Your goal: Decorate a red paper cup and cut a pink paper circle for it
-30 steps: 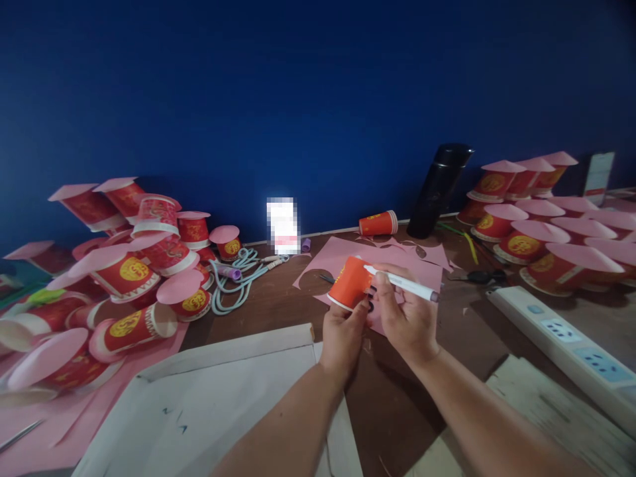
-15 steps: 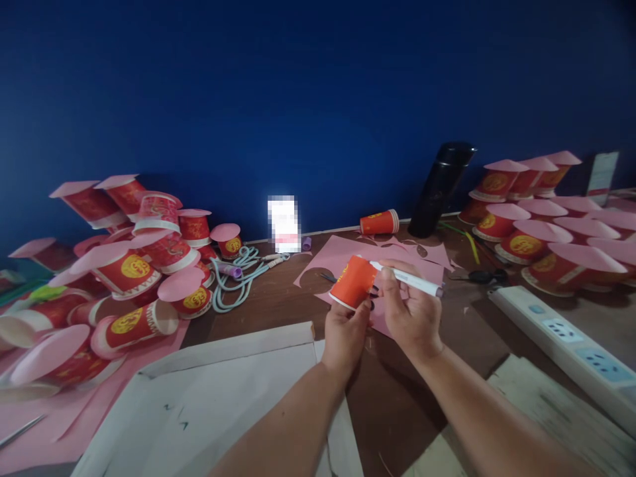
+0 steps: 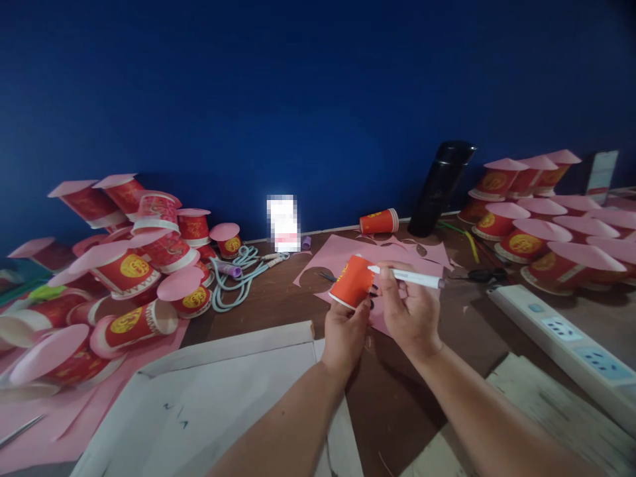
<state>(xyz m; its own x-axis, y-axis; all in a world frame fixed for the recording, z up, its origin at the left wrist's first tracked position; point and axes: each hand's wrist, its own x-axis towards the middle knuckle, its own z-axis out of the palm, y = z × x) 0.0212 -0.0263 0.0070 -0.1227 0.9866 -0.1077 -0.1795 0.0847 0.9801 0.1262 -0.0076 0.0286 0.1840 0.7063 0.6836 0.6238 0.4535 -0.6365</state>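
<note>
Your left hand [image 3: 342, 334] clasps the red cup [image 3: 350, 283] while your right hand [image 3: 413, 318] pinches the white marker [image 3: 408, 275], its back end aimed nearer 3 o'clock than a second ago.

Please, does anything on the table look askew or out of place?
Yes: beside the flask, stacked cups lie on their side, as does a red cup at left, whereas the cups at right stand.

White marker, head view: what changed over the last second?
The white marker in the right hand lies flatter in the picture, its rear end swung slightly up. Nothing was taken hold of or let go. Unchanged: left hand holding the red cup; black bottle and power strip in place.
</note>
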